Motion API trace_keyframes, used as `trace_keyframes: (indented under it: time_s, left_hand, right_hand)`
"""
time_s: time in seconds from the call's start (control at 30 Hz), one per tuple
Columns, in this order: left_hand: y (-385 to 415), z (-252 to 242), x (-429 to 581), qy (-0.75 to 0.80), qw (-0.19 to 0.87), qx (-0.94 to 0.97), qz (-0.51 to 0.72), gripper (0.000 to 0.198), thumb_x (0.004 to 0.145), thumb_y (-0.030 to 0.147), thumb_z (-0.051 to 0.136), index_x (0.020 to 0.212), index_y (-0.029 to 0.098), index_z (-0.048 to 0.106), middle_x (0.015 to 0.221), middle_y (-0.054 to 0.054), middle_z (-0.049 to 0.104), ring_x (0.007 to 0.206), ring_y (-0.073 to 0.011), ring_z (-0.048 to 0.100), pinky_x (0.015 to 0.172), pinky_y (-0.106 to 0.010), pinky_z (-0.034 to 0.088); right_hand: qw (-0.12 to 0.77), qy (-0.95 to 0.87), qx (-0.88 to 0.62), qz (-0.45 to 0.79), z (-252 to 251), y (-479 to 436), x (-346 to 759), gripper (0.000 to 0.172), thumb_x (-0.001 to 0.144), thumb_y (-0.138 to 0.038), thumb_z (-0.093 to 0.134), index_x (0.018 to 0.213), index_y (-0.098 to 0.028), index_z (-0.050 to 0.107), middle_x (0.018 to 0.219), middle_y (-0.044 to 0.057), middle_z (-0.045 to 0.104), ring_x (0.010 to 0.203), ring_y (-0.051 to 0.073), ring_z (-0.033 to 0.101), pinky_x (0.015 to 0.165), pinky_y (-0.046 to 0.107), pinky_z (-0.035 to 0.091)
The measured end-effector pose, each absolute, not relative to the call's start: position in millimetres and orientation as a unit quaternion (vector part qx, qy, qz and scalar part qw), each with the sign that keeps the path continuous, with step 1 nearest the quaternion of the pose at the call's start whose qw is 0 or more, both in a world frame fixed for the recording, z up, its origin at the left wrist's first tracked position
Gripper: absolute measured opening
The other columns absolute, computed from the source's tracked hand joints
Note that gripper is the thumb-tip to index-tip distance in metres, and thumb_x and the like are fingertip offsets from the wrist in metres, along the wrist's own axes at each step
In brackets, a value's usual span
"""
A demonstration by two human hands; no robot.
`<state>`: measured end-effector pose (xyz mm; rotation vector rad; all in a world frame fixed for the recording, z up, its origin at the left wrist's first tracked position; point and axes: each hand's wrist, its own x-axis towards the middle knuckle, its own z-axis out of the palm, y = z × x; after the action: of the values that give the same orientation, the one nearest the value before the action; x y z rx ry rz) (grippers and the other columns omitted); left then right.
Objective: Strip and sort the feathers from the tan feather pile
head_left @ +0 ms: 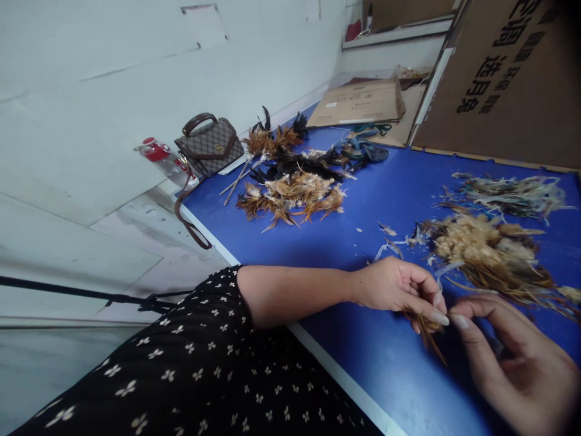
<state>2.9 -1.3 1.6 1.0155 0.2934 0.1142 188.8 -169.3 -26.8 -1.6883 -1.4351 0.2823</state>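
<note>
My left hand is closed over the blue tabletop, its thumb and fingers pinching a small bunch of brown feathers. The feather tips hang below the thumb. A pale, whitish strip stands up by the curled fingers. Right beside that thumb, my right hand pinches with thumb and forefinger; what lies between those fingertips is too small to make out. Just beyond both hands lies a heap of cream and brown feathers.
Pale strips and feathers lie farther back on the right. Tan feathers and black feathers spread across the far left. A handbag and a red-capped bottle stand at the left edge. Cardboard walls off the back right.
</note>
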Motion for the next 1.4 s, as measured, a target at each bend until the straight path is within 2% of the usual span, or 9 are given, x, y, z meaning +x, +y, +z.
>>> trace_keyframes:
  time_s: [0.1,0.3,0.4,0.63,0.8,0.97,1.07,1.23,1.4]
  left_hand:
    - [-1,-4,5,0.142,0.863,0.480,0.070,0.068,0.031,0.035,0.116,0.079,0.013,0.073,0.083,-0.001,0.079,0.075,-0.0126,0.074,0.079,-0.034,0.061]
    - [0,-12,5,0.139,0.861,0.478,0.105,0.066,0.034,0.037,0.116,0.079,0.013,0.075,0.092,-0.002,0.079,0.085,-0.0122,0.074,0.097,-0.040,0.059]
    - [3,-15,5,0.117,0.854,0.487,0.142,0.062,0.039,0.039,0.116,0.076,0.014,0.074,0.093,-0.002,0.079,0.088,-0.0124,0.074,0.104,-0.043,0.057]
    - [5,-18,9,0.069,0.825,0.522,0.204,0.053,0.049,0.034,0.115,0.075,0.015,0.073,0.092,-0.002,0.076,0.089,-0.0110,0.073,0.104,-0.040,0.057]
    - [4,-16,10,0.051,0.812,0.544,0.207,0.051,0.048,0.028,0.115,0.072,0.015,0.072,0.090,-0.003,0.077,0.088,-0.0111,0.073,0.095,-0.034,0.059]
    - [5,-12,8,0.038,0.803,0.559,0.205,0.048,0.055,0.020,0.111,0.075,0.015,0.067,0.091,-0.002,0.075,0.077,-0.0110,0.075,0.081,-0.031,0.063]
    - [4,-12,6,0.043,0.768,0.589,0.245,0.047,0.059,0.021,0.109,0.076,0.016,0.065,0.091,-0.001,0.073,0.077,-0.0113,0.076,0.079,-0.031,0.065]
    - [-8,-9,3,0.094,0.709,0.624,0.314,0.042,0.068,0.027,0.105,0.077,0.017,0.065,0.101,-0.004,0.072,0.073,-0.0095,0.074,0.073,-0.029,0.066]
    - [-15,-3,2,0.117,0.703,0.619,0.331,0.045,0.073,0.040,0.104,0.076,0.017,0.065,0.104,-0.005,0.071,0.069,-0.0089,0.073,0.066,-0.027,0.066]
  right_hand:
    - [0.418,-0.605,-0.669,0.107,-31,-171,191,0.023,0.101,-0.057,0.069,0.106,-0.035,0.072,0.107,0.003,0.077,0.098,0.029,0.075,0.086,0.042,0.059]
    - [0.429,-0.661,-0.613,0.062,-18,-165,183,0.008,0.104,-0.041,0.067,0.104,-0.032,0.068,0.105,0.001,0.072,0.094,0.023,0.072,0.082,0.038,0.053]
    - [0.428,-0.677,-0.595,0.066,-11,-163,180,0.008,0.103,-0.040,0.070,0.107,-0.033,0.071,0.108,0.002,0.074,0.093,0.023,0.073,0.080,0.037,0.055]
    - [0.470,-0.602,-0.637,0.105,-11,-162,176,0.023,0.102,-0.051,0.075,0.118,-0.036,0.079,0.124,0.003,0.080,0.110,0.026,0.077,0.103,0.041,0.062]
    - [0.496,-0.533,-0.661,0.183,-21,-164,174,0.031,0.097,-0.058,0.079,0.117,-0.035,0.079,0.128,0.002,0.081,0.113,0.024,0.079,0.107,0.035,0.065]
    - [0.497,-0.492,-0.687,0.196,-23,-164,174,0.037,0.091,-0.062,0.084,0.113,-0.033,0.081,0.116,0.002,0.082,0.097,0.024,0.081,0.087,0.030,0.070]
    - [0.510,-0.477,-0.686,0.203,-21,-162,171,0.039,0.088,-0.064,0.086,0.111,-0.032,0.082,0.111,0.003,0.083,0.091,0.024,0.081,0.081,0.029,0.071]
    - [0.523,-0.441,-0.699,0.211,-19,-157,164,0.046,0.084,-0.067,0.089,0.111,-0.030,0.081,0.104,0.003,0.084,0.085,0.019,0.081,0.072,0.018,0.065]
    - [0.520,-0.413,-0.715,0.218,-25,-158,167,0.054,0.083,-0.067,0.091,0.118,-0.028,0.083,0.109,0.005,0.085,0.085,0.021,0.082,0.071,0.021,0.067]
